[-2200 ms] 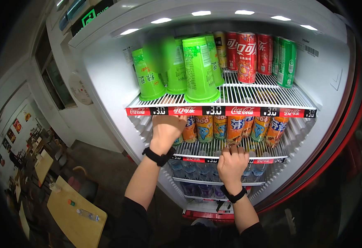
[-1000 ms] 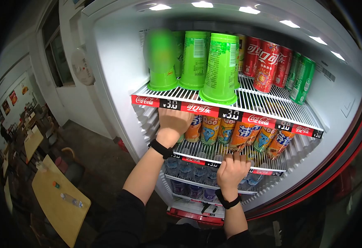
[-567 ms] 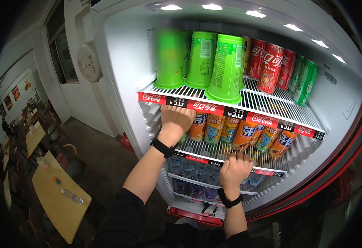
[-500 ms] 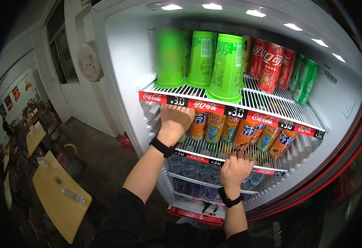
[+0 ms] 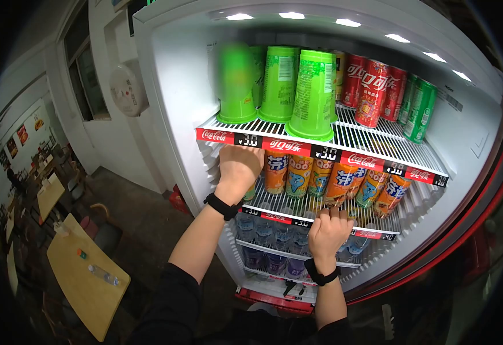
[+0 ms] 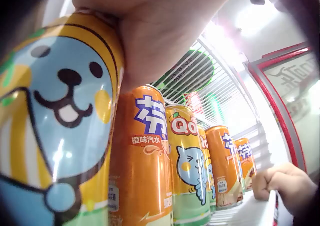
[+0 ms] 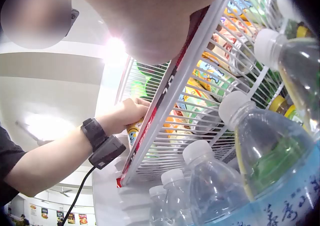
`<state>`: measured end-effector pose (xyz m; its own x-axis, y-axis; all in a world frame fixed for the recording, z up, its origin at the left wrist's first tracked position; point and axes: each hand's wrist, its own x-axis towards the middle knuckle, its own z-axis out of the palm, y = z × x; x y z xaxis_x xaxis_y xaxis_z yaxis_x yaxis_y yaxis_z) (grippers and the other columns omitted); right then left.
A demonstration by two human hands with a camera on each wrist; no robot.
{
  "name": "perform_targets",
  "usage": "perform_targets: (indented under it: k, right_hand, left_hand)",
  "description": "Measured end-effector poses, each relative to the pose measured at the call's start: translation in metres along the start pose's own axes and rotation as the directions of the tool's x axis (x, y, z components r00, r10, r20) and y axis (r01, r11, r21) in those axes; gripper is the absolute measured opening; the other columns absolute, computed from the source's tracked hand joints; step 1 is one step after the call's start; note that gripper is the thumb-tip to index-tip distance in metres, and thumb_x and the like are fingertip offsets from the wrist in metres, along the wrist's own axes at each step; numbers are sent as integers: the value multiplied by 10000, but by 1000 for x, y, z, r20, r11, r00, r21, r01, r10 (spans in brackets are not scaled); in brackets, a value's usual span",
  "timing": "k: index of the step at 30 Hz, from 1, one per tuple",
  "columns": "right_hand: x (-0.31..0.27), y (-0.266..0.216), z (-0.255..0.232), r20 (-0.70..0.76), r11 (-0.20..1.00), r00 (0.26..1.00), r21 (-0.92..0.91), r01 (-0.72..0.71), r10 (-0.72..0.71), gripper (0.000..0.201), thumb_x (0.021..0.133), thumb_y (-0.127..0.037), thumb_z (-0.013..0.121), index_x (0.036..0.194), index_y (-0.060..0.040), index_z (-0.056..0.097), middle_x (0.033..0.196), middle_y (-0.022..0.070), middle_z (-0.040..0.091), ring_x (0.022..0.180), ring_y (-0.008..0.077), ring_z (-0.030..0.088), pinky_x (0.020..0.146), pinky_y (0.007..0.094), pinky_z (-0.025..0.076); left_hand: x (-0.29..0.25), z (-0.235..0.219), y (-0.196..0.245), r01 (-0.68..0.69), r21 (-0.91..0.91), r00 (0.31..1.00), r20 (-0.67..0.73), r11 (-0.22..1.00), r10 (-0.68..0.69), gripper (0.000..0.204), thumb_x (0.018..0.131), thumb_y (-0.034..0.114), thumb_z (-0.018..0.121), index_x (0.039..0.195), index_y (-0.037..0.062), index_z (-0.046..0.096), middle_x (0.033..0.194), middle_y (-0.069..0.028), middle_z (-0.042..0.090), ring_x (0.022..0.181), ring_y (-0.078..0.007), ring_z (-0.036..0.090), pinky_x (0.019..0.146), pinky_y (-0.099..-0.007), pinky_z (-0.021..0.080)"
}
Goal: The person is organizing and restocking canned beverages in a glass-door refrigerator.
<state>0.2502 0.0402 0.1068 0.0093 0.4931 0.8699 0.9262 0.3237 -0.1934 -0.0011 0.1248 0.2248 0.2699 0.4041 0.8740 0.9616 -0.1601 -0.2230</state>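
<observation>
My left hand (image 5: 241, 168) reaches under the price strip of the top shelf, at the left end of a row of cans. In the left wrist view it covers the top of a yellow Qoo can (image 6: 65, 121) with a blue animal face, part of the hand running down the can's right side. The fingertips are hidden. My right hand (image 5: 329, 233) curls its fingers over the front edge of the can shelf (image 5: 369, 233). Right of the Qoo can stand orange soda cans (image 6: 142, 161) and more Qoo cans (image 6: 187, 166), upright in a row.
Above, the wire top shelf (image 5: 378, 141) bears green upturned cups (image 5: 313, 95), red Coca-Cola cans (image 5: 372, 95) and green cans (image 5: 421, 112). Clear bottles with white caps (image 7: 210, 171) stand below the can shelf. A wooden table (image 5: 90, 282) is at left, outside the fridge.
The head view has swung and tilted slightly. My left hand has shifted a little left along the top shelf's strip. My right hand keeps its hold on the lower shelf edge.
</observation>
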Motion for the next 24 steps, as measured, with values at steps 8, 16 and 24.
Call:
perform_targets:
  k: [8, 16, 24]
  right_hand:
    - [-1, 0, 0, -15, 1000, 1000, 1, 7, -7, 121, 799, -147, 685, 886, -62, 678, 959, 137, 640, 920, 349, 583, 800, 483, 407]
    - [-1, 0, -1, -9, 1000, 1000, 7, 5, -5, 108, 805, -148, 685, 871, -63, 675, 955, 137, 641, 913, 345, 582, 800, 479, 408]
    - [-1, 0, 0, -14, 1000, 1000, -9, 1, -1, 135, 801, -167, 698, 891, -67, 689, 968, 135, 648, 926, 340, 584, 803, 478, 407]
  left_hand:
    - [-6, -1, -13, 107, 11, 982, 153, 994, -108, 158, 886, 276, 771, 848, 123, 775, 747, -85, 734, 731, -329, 716, 694, -482, 557]
    - [-10, -8, -20, -28, 59, 991, 129, 998, 20, 202, 948, 311, 714, 879, 137, 788, 759, -72, 748, 741, -297, 737, 708, -453, 555]
    - [-6, -19, -19, -32, 9, 979, 201, 999, 30, 209, 860, 316, 789, 791, 119, 773, 721, -72, 742, 720, -275, 735, 709, -445, 560]
